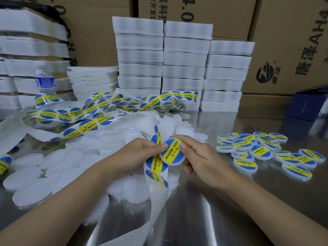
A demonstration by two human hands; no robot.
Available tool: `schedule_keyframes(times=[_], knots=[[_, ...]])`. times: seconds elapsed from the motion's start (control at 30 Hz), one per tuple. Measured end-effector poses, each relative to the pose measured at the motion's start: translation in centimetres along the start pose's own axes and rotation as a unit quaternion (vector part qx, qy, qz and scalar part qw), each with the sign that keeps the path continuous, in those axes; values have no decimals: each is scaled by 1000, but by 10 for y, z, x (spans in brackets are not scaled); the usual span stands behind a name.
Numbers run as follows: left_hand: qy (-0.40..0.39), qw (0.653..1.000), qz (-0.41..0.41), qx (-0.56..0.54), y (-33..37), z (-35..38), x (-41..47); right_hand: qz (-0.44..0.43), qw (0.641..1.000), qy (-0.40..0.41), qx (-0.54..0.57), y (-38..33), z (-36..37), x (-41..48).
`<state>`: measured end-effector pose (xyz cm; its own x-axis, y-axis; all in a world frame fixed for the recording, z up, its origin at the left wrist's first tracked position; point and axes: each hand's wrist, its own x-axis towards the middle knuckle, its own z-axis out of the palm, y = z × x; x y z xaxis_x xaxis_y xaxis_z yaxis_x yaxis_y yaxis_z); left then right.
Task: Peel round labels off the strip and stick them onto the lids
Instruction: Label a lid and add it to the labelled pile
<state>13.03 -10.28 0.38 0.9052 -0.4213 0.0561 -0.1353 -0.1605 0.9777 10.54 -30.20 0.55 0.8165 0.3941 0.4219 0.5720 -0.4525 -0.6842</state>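
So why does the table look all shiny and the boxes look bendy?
In the head view, the metal table mirrors the light as bright streaks and reflects the labelled lids; the wide-angle lens bends the cardboard boxes and foam stacks near the edges; the plain white lids at left look soft and blurred.

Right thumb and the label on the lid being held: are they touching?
Touching. The head view shows the right hand with its thumb tip pressed on the upper right edge of the blue and yellow label on the held lid.
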Motion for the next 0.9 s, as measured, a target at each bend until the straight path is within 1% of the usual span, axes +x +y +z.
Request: schedule_keyframes(times=[0.13,0.23,0.37,0.43,0.47,0.53,0.57,0.6,0.67,0.7,0.73,0.8,0.9], knots=[[3,1000,6,-29,2,0,-2,1,999,-20,-39,2,4,0],[18,1000,12,-20,3,0,-2,8,999,-14,-44,4,7,1],[51,998,26,-5,4,1,0,5,1000,3,11,7,10,3],[50,998,27,-7,2,1,0,8,999,45,27,9,9,5],[46,998,28,-10,3,1,0,8,996,92,9,12,5,7],[31,999,38,-6,3,-1,1,25,975,209,-75,22,-7,12],[23,999,40,-5,2,-4,1,55,956,256,-130,27,-15,15],[13,999,37,-10,2,-4,1,104,935,283,-187,34,-24,16],[0,999,40,-7,1,-4,-1,228,885,288,-287,48,-42,15],[-2,999,46,-5,0,-3,0,275,863,283,-317,53,-48,14],[0,999,48,-9,1,-2,-1,303,847,282,-335,58,-52,13],[5,998,52,-20,2,-2,-1,328,828,289,-352,64,-56,12],[28,997,73,-6,2,-3,2,341,807,301,-378,68,-56,12]])
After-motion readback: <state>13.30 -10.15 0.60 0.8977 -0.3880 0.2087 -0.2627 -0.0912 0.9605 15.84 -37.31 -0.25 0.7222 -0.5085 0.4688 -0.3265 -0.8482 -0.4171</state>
